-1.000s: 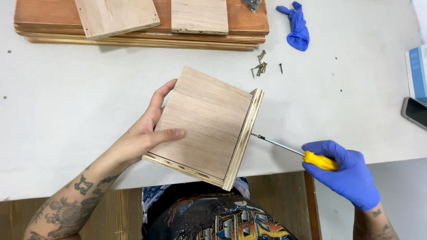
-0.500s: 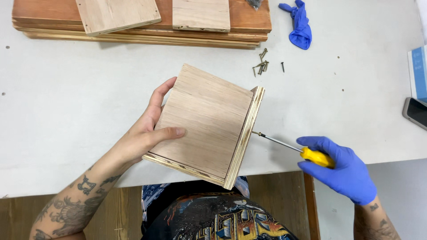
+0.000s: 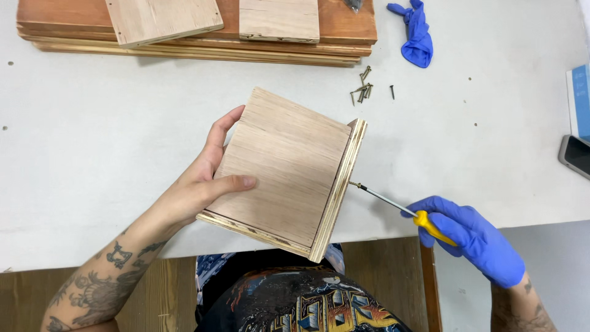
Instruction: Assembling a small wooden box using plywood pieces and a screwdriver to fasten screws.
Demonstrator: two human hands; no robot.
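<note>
My bare left hand (image 3: 200, 178) grips the left side of a plywood assembly (image 3: 289, 166), thumb on top, holding it tilted over the table's near edge. A second plywood piece (image 3: 341, 187) stands along its right side. My right hand (image 3: 470, 237), in a blue glove, is closed around a yellow-handled screwdriver (image 3: 405, 209). The screwdriver's tip meets the outer face of that side piece, about midway along it.
Several loose screws (image 3: 364, 89) lie on the white table (image 3: 92, 141) beyond the assembly. A spare blue glove (image 3: 416, 34) lies at the back. Stacked wood boards (image 3: 184, 31) fill the far left. A phone (image 3: 574, 155) and a blue-and-white box (image 3: 579, 98) sit at the right edge.
Little has shifted: my right hand and the screwdriver keep pressing against the side piece, with only slight turning of the glove. The left hand stays put on the plywood.
</note>
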